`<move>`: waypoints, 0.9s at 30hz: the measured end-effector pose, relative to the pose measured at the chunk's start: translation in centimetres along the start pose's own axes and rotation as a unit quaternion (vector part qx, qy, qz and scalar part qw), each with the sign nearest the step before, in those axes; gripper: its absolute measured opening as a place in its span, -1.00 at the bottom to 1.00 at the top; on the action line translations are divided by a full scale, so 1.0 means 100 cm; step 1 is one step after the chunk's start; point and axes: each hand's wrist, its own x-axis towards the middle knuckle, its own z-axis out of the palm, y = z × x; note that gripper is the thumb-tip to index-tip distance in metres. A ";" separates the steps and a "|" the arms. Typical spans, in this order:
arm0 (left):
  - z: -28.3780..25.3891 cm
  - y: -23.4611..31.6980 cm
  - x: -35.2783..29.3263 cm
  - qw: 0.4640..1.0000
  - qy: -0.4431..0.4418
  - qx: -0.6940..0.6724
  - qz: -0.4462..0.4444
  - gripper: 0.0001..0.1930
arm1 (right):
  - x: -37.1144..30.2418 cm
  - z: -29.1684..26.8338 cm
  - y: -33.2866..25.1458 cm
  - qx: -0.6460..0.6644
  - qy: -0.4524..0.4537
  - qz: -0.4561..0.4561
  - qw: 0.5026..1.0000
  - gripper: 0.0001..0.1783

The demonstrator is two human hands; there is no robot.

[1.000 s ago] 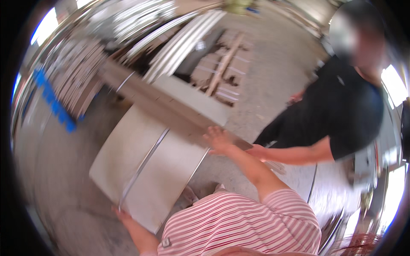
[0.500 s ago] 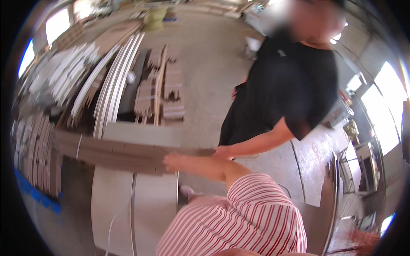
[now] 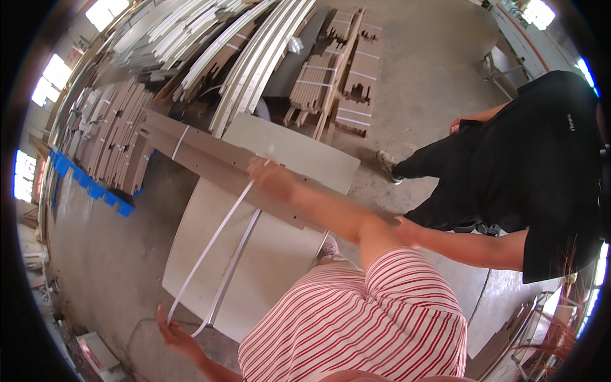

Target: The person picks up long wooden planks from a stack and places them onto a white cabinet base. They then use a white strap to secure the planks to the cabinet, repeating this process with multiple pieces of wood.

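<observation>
Since the earlier frame the view has swung, so the long brown board (image 3: pixel 210 156) now runs from upper left toward centre instead of lying level, and a white strap (image 3: pixel 213 239) has come into sight, stretched between the person's two hands.

Far left: one row of blue pallets (image 3: pixel 89 188) carries stacked brown panels (image 3: pixel 108 134), flat and thin, too many to count. Lower left: the left hand (image 3: pixel 175 334) is closed on the looped lower end of the strap, a narrow, flat, flexible band. It rises diagonally over one pale, smooth rectangular sheet (image 3: pixel 267 261) lying on the concrete floor (image 3: pixel 114 254). A grey metal bar (image 3: pixel 238 254) lies along that sheet beside the strap.

Centre: the right hand (image 3: pixel 272 178) rests on the brown board, fingers closed on the strap's upper end. One white band (image 3: pixel 181 142) already wraps the board further left. Above, curved white mouldings (image 3: pixel 254 63) lie in bundles.

Right: one co-worker in a black shirt (image 3: pixel 541 172) bends in; their hand (image 3: pixel 407 230) reaches the board's near end, grip unclear.
</observation>
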 end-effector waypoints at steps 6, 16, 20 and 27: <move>-0.042 0.002 0.001 0.968 0.106 -0.155 -0.165 -0.61 | -0.029 0.080 0.144 0.270 -0.030 0.361 0.892 -0.82; -0.048 0.011 0.009 0.873 0.198 -0.385 -0.227 -0.62 | -0.039 0.129 0.158 0.403 0.044 0.419 0.812 -0.80; -0.050 0.023 0.011 0.902 0.173 -0.338 -0.207 -0.66 | -0.052 0.169 0.121 0.497 -0.035 0.453 0.739 -0.79; -0.050 0.049 0.011 0.932 0.163 -0.258 -0.195 -0.67 | -0.043 0.151 0.088 0.553 -0.145 0.439 0.693 -0.68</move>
